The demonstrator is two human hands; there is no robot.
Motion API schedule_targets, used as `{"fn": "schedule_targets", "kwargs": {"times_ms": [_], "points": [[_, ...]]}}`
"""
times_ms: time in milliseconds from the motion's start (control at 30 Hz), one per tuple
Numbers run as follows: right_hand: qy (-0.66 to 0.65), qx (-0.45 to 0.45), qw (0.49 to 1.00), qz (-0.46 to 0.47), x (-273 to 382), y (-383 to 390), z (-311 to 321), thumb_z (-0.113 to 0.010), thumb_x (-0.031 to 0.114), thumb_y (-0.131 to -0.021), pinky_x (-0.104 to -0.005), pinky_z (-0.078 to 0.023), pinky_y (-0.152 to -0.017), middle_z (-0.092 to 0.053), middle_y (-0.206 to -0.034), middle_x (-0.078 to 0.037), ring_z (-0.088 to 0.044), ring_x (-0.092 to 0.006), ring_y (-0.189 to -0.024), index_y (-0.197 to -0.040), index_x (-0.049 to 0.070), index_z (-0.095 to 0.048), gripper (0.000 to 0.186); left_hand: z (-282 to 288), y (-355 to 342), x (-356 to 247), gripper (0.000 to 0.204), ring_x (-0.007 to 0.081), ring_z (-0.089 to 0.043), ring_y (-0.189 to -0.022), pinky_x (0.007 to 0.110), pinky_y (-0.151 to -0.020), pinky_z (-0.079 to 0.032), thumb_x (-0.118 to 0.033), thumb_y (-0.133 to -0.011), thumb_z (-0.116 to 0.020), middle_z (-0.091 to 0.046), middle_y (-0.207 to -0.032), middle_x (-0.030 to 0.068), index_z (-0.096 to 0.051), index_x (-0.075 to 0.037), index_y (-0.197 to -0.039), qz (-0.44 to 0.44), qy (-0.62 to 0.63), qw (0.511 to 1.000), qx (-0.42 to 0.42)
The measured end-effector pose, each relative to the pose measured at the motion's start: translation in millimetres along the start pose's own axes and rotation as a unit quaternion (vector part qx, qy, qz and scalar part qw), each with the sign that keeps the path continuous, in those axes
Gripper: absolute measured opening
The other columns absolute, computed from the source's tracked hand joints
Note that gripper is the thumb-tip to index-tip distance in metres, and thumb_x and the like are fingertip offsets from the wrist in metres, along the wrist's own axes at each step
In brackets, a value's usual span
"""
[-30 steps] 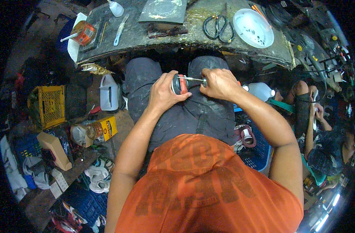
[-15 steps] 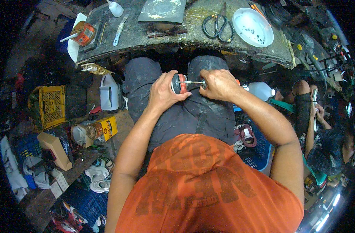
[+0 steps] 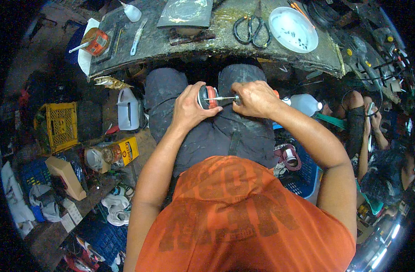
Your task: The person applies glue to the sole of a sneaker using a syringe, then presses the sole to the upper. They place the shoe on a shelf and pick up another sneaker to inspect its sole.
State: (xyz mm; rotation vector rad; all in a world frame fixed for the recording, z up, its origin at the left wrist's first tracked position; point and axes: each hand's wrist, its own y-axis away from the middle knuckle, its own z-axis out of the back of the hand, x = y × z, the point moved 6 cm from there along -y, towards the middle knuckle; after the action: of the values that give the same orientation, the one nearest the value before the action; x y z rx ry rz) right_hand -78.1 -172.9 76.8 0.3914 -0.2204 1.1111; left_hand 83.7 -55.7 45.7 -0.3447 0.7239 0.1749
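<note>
Above my lap, my left hand (image 3: 188, 107) is wrapped round a red and black piece with a pale rim (image 3: 212, 98), which looks like the end of a shoe; much of it is hidden by the fingers. My right hand (image 3: 256, 99) grips the dark handle of an awl (image 3: 225, 98). Its thin metal shaft points left and crosses the front of the red part. I cannot tell whether the tip is in the piece or only lies against it. Both hands rest close to my dark trousers (image 3: 203, 140).
Ahead stands a worn workbench (image 3: 126, 61) with scissors (image 3: 253, 32), a white bowl (image 3: 287, 20), a knife (image 3: 138, 38) and an orange tin (image 3: 97, 41). A white jug (image 3: 127, 109) is at left, a blue basket (image 3: 311, 174) at right. Another person's hand (image 3: 375, 120) shows far right.
The awl's shaft has tilted slightly, its tip end now a little lower. My hands keep their grips. The bench has shifted slightly left in view, and the other person's hand has risen.
</note>
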Motion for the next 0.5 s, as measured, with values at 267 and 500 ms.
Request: {"fn": "schedule_targets", "kwargs": {"times_ms": [267,500], "points": [[0.013,-0.004,1.0,0.016,1.8,1.4,1.7,-0.077,0.029,-0.083,-0.0534,-0.058,-0.076,-0.074,-0.084,-0.021,-0.074,-0.0419,-0.082,-0.101,0.001,-0.067,0.035,-0.2,0.6,3.1,0.086,0.0361,-0.073,-0.106,0.044,-0.094,-0.059,-0.039,-0.059,-0.101,-0.073,-0.116,0.0175,-0.067,-0.002,-0.129,0.033,0.004,0.999,0.013],[0.013,0.01,1.0,0.017,1.0,1.9,0.2,-0.079,0.029,-0.081,-0.0539,-0.061,-0.078,-0.076,-0.093,-0.023,-0.075,-0.0428,-0.085,-0.102,0.001,-0.067,0.037,1.2,0.0,4.3,0.085,0.0365,-0.074,-0.104,0.044,-0.091,-0.06,-0.04,-0.059,-0.101,-0.073,-0.115,0.0181,-0.068,-0.001,-0.127,0.017,-0.002,1.0,-0.005]]}}
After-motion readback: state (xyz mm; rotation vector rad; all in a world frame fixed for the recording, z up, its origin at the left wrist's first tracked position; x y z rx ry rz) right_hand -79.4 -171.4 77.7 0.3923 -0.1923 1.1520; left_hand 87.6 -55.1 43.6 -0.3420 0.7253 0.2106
